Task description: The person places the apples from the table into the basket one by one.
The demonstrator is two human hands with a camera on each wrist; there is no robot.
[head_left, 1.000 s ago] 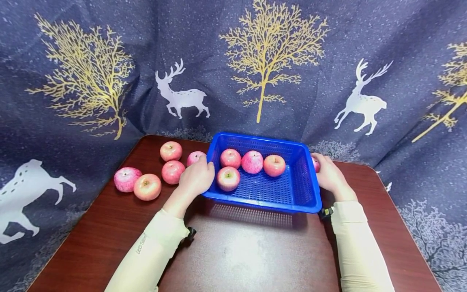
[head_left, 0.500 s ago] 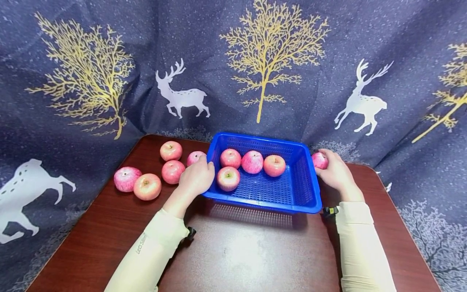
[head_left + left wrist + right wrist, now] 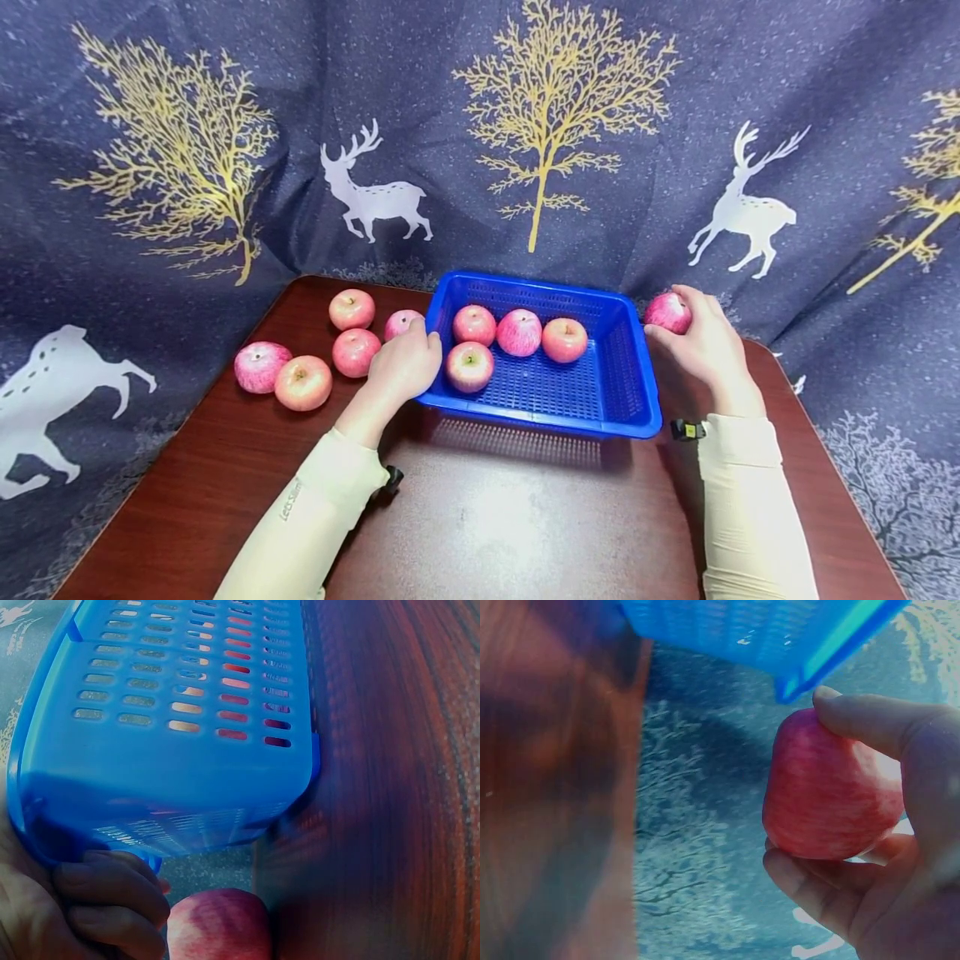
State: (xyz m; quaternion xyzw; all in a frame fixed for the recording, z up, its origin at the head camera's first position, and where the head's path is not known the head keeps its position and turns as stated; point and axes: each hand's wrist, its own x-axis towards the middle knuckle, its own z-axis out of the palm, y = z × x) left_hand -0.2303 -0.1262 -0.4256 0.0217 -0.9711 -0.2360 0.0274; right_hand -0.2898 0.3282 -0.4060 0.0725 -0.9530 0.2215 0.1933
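Note:
Near the middle of the table stands a blue plastic basket with several apples inside. My left hand grips its left rim, the fingers curled under the edge in the left wrist view. Just beyond that hand a pink apple sits on the table, partly hidden. My right hand holds a red apple between thumb and fingers, to the right of the basket's right rim. In the right wrist view this apple hangs clear of the tabletop. Inside the basket, the apples lie towards the left and back, one of them a yellowish-red apple.
Several loose apples lie on the left of the brown table, among them a striped apple and a paler apple. A dark cloth printed with deer and trees hangs behind the table's back edge.
My right hand has moved to the right and slightly up, bringing the red apple out from behind the basket's right rim. The left hand and the basket have stayed put.

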